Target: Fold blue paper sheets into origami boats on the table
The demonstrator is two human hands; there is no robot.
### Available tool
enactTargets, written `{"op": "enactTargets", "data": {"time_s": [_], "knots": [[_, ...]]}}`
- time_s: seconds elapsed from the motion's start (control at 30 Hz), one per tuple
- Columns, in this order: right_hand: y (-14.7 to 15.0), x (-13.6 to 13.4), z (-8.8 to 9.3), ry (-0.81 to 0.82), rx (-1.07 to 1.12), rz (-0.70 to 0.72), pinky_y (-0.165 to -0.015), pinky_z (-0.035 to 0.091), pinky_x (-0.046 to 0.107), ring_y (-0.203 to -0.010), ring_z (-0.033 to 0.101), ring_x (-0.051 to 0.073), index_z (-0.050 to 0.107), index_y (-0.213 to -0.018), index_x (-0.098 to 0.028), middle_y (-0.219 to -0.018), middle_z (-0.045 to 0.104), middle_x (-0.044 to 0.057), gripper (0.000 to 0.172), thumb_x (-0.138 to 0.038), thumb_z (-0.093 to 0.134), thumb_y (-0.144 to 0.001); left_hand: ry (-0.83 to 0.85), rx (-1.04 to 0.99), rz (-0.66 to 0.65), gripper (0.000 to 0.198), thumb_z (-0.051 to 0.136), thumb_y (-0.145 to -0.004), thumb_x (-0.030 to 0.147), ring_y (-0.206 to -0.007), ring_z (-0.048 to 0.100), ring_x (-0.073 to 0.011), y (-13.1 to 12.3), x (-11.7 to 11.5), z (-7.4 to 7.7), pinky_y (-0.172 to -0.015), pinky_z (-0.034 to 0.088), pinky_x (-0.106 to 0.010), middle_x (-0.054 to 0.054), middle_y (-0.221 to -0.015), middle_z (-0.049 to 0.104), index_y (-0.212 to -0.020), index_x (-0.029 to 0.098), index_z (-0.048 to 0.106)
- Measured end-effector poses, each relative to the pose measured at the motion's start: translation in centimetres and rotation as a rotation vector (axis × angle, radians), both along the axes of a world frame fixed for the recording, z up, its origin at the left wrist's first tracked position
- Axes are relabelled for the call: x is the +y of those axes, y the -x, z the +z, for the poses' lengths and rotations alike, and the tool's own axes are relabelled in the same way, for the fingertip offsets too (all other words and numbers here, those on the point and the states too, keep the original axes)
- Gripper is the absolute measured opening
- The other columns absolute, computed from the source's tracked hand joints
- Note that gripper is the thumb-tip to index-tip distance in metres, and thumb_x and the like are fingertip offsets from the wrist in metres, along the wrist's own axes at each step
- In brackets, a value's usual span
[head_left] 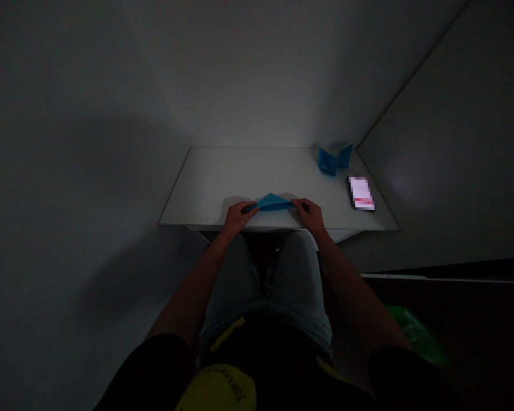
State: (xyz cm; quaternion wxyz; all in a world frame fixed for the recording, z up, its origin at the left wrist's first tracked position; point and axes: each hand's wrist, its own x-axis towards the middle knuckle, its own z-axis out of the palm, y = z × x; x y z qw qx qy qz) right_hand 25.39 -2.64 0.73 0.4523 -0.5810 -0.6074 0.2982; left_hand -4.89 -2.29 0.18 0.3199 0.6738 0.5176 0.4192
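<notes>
A blue folded paper (272, 202), shaped like a low triangle, lies near the front edge of a small white table (223, 177). My left hand (238, 216) pinches its left corner with fingers closed. My right hand (309, 212) grips its right corner in the same way. Both forearms reach forward over my lap.
Finished blue paper figures (334, 158) stand at the table's far right corner. A phone (361, 193) with a lit screen lies on the right side. Grey walls close in behind and to the right. A green object (415, 334) sits on the dark floor at right.
</notes>
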Motion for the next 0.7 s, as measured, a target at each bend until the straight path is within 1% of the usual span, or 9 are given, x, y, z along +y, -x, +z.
{"op": "enactTargets", "data": {"time_s": [0.1, 0.17, 0.23, 0.37, 0.47, 0.5, 0.57, 0.63, 0.7], "knots": [[0.6, 0.1, 0.3, -0.05, -0.013, -0.033, -0.065, 0.052, 0.034, -0.063, 0.061, 0.019, 0.081, -0.1, -0.02, -0.075, 0.073, 0.005, 0.066, -0.082, 0.06, -0.091, -0.036, 0.131, -0.022, 0.03, 0.069, -0.099, 0.046, -0.085, 0.074, -0.0193, -0.1, -0.2, 0.4, -0.086, 0.058, -0.033, -0.005, -0.094, 0.081, -0.101, 0.022, 0.085], [1.0, 0.3, 0.9, -0.106, -0.03, -0.027, -0.066, 0.051, 0.034, -0.064, 0.06, 0.019, 0.08, -0.103, -0.02, -0.078, 0.073, 0.005, 0.061, -0.077, 0.063, -0.092, -0.054, 0.209, -0.025, 0.033, 0.065, -0.102, 0.044, -0.079, 0.071, -0.0178, -0.2, -0.2, 0.7, -0.081, 0.056, -0.031, -0.004, -0.084, 0.078, -0.092, 0.021, 0.086], [1.5, 0.8, 1.8, -0.172, -0.051, -0.004, -0.068, 0.052, 0.034, -0.067, 0.059, 0.018, 0.079, -0.106, -0.021, -0.082, 0.072, 0.004, 0.053, -0.071, 0.068, -0.091, -0.071, 0.244, -0.016, 0.032, 0.065, -0.102, 0.042, -0.079, 0.069, -0.0171, -0.2, -0.2, 0.8, -0.079, 0.055, -0.03, -0.004, -0.084, 0.075, -0.09, 0.021, 0.086], [2.9, 1.8, 4.0, -0.308, -0.104, 0.082, -0.072, 0.053, 0.034, -0.072, 0.058, 0.018, 0.075, -0.107, -0.024, -0.093, 0.069, 0.004, 0.032, -0.052, 0.071, -0.094, -0.045, 0.225, -0.008, 0.021, 0.071, -0.097, 0.034, -0.082, 0.07, -0.0162, -0.4, -0.3, 0.7, -0.08, 0.056, -0.028, -0.004, -0.091, 0.076, -0.107, 0.021, 0.084], [4.5, 2.1, 5.1, -0.367, -0.167, 0.187, -0.074, 0.054, 0.034, -0.076, 0.057, 0.018, 0.073, -0.112, -0.025, -0.095, 0.065, 0.004, 0.022, -0.038, 0.067, -0.096, 0.014, 0.194, 0.011, 0.036, 0.073, -0.093, 0.027, -0.076, 0.069, -0.0152, -0.5, -0.4, 0.5, -0.077, 0.055, -0.028, -0.001, -0.089, 0.076, -0.128, 0.022, 0.076], [5.2, 2.2, 5.2, -0.377, -0.188, 0.208, -0.076, 0.054, 0.035, -0.077, 0.057, 0.019, 0.072, -0.117, -0.025, -0.097, 0.065, 0.004, 0.024, -0.036, 0.067, -0.096, 0.022, 0.185, 0.018, 0.042, 0.074, -0.092, 0.026, -0.074, 0.069, -0.0146, -0.5, -0.4, 0.4, -0.076, 0.054, -0.027, 0.0, -0.089, 0.076, -0.134, 0.023, 0.072], [6.5, 2.4, 4.8, -0.385, -0.221, 0.196, -0.081, 0.055, 0.038, -0.082, 0.058, 0.02, 0.067, -0.129, -0.025, -0.103, 0.064, 0.005, 0.036, -0.033, 0.068, -0.094, 0.019, 0.165, 0.012, 0.049, 0.073, -0.091, 0.025, -0.072, 0.067, -0.0134, -0.5, -0.4, 0.3, -0.075, 0.054, -0.026, 0.001, -0.09, 0.075, -0.14, 0.025, 0.067], [7.9, 2.9, 3.7, -0.383, -0.231, 0.125, -0.088, 0.056, 0.042, -0.092, 0.06, 0.024, 0.06, -0.138, -0.023, -0.11, 0.063, 0.008, 0.05, -0.033, 0.071, -0.09, 0.004, 0.141, -0.008, 0.049, 0.071, -0.092, 0.024, -0.071, 0.066, -0.0124, -0.5, -0.5, 0.3, -0.074, 0.053, -0.025, 0.001, -0.089, 0.073, -0.14, 0.025, 0.066], [9.0, 3.5, 2.1, -0.373, -0.215, 0.032, -0.093, 0.055, 0.047, -0.102, 0.06, 0.028, 0.055, -0.141, -0.022, -0.117, 0.062, 0.012, 0.059, -0.034, 0.073, -0.086, -0.018, 0.126, -0.028, 0.047, 0.068, -0.093, 0.023, -0.07, 0.064, -0.0116, -0.4, -0.6, 0.3, -0.072, 0.052, -0.024, 0.002, -0.087, 0.071, -0.139, 0.025, 0.067]]}}
